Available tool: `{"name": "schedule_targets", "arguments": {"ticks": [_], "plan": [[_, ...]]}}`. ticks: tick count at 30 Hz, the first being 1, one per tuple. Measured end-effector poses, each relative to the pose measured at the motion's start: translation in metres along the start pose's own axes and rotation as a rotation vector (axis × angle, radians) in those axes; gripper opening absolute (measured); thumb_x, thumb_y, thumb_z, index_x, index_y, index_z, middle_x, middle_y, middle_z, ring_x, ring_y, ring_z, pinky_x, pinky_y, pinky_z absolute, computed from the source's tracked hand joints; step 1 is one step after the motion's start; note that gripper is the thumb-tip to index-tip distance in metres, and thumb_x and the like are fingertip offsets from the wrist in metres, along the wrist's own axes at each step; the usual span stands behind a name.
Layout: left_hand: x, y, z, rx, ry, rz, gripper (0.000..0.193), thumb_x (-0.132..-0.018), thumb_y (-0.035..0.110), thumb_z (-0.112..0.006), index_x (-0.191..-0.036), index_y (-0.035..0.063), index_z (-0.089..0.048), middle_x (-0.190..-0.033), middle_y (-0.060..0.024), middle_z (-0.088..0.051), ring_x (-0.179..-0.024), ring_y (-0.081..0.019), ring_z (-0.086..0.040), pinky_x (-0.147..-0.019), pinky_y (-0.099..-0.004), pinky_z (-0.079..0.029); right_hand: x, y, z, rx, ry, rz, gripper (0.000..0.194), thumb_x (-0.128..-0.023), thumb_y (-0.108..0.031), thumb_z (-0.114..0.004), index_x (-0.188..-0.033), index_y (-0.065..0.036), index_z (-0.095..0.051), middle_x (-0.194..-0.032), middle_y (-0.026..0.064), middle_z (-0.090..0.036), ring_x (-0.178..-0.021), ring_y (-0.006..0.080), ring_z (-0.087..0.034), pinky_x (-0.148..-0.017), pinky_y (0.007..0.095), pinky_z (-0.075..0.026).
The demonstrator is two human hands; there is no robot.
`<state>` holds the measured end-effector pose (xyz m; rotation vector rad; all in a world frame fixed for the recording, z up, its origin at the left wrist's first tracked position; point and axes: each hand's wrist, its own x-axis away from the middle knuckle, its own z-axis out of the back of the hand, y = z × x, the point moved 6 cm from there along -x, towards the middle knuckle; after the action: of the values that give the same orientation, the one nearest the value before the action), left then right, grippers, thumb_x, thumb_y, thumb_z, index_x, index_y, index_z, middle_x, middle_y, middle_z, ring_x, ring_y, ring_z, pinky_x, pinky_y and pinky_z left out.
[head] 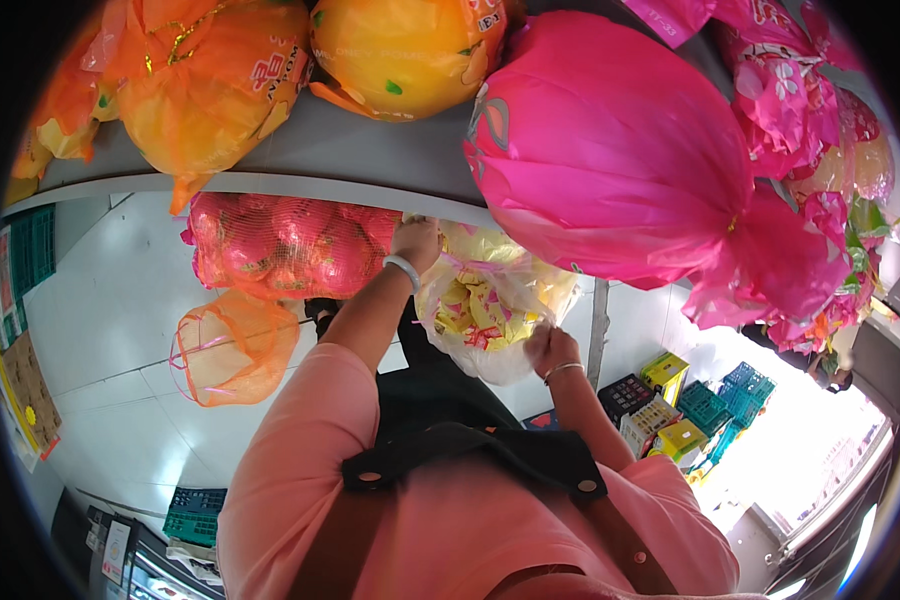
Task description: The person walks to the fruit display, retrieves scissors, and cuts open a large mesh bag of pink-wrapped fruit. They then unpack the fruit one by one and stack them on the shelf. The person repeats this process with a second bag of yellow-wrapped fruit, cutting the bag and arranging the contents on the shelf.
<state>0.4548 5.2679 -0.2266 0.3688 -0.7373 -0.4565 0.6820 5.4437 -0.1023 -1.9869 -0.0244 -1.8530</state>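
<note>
A clear plastic bag (480,364) stands open before me, with yellow-wrapped items (476,304) inside that show pink and red marks. My right hand (551,346), its fingers curled, grips the near right rim of this bag. My left hand (416,241), with a pale bangle at the wrist, is at the bag's far left side, against the end of a red mesh sack (292,244). Its fingers are bent, but their tips are hidden, so I cannot tell what they hold. Several round fruits in shiny pink wrapping fill the sack.
A grey shelf (285,154) overhangs the far side, bearing orange-wrapped pomelos (214,90) and a large pink wrapped bundle (615,150). On the tiled floor are an orange mesh bag (236,349) at left, and crates (705,405) and yellow boxes (665,375) at right.
</note>
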Motion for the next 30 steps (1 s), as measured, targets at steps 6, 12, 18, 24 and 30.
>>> {"name": "schedule_targets", "arguments": {"ticks": [6,12,18,24,30], "plan": [[-0.032,-0.017,-0.036,-0.039,0.176,0.331,0.054,-0.086,0.035,-0.048,-0.133,0.0086,-0.042,-0.141,-0.0118,-0.036,-0.131,-0.0355,-0.028,-0.100,-0.0646,-0.021,0.033,-0.001,0.036,0.916,0.116,0.207,0.029,-0.081,-0.029,-0.064,-0.075,-0.007,-0.047,-0.054,0.0007,-0.039,-0.044,0.0146,-0.037,-0.040,0.0310,-0.032],[-0.048,-0.041,-0.078,0.040,-0.263,0.192,0.046,-0.089,0.040,-0.043,-0.118,0.0051,-0.053,-0.122,-0.0152,-0.053,-0.114,-0.0304,-0.049,-0.087,-0.0483,-0.040,0.041,-0.012,0.053,1.535,0.003,0.629,0.050,-0.065,-0.033,-0.079,-0.086,0.002,-0.050,-0.076,0.0156,-0.057,-0.069,0.0273,-0.054,-0.065,0.0392,-0.045],[0.011,-0.050,-0.089,0.300,-0.179,0.156,0.051,-0.088,0.044,-0.046,-0.088,-0.0039,-0.063,-0.081,-0.0226,-0.065,-0.082,-0.0318,-0.064,-0.066,-0.0383,-0.048,0.061,-0.037,0.087,1.426,0.200,0.704,0.038,-0.067,-0.022,-0.069,-0.091,0.003,-0.054,-0.078,0.0190,-0.061,-0.073,0.0272,-0.060,-0.068,0.0362,-0.047],[0.126,-0.049,-0.120,1.023,-0.595,0.594,0.039,-0.086,0.047,-0.050,-0.069,0.0118,-0.048,-0.056,-0.0021,-0.041,-0.037,-0.0131,-0.032,-0.033,-0.0300,-0.022,0.081,-0.036,0.143,1.187,0.281,0.603,0.034,-0.065,-0.018,-0.066,-0.090,0.002,-0.056,-0.076,0.0175,-0.062,-0.073,0.0251,-0.060,-0.067,0.0346,-0.047],[0.245,-0.036,-0.100,0.752,-0.640,0.031,0.027,-0.084,0.036,-0.052,-0.081,0.0087,-0.054,-0.063,-0.0091,-0.053,-0.053,-0.0226,-0.051,-0.047,-0.0356,-0.038,0.108,-0.047,0.137,1.263,0.293,0.702,0.021,-0.063,-0.011,-0.066,-0.078,-0.003,-0.054,-0.064,0.0100,-0.057,-0.063,0.0192,-0.055,-0.058,0.0330,-0.045]]}}
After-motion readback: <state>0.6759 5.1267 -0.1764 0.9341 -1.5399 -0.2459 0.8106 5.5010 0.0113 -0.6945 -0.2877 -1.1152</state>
